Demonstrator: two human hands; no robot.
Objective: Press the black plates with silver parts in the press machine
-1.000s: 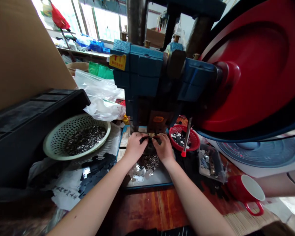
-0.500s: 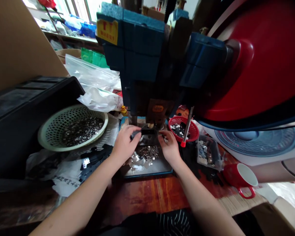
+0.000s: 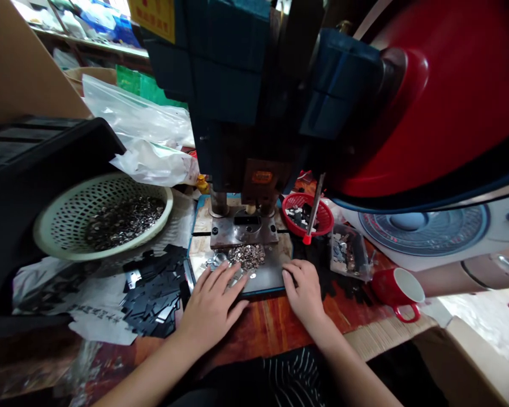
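Note:
My left hand is spread with its fingers apart, its fingertips over silvery pieces at the front left of the press plate. Nothing is held in it. My right hand rests at the plate's front right corner, fingers loosely bent and thumb apart, with nothing visible in it. Between and beyond the hands lies a heap of small metal bits. Behind the heap, a metal die block with a dark slot sits under the blue press.
On the left are a pale green basket of metal bits and a pile of black flat parts. To the right stand a red basket, a clear box and a red mug. A big red wheel looms upper right.
Both hands have drawn back from the die block toward the front of the plate. My left hand has spread its fingers. The camera view has tilted down and shifted.

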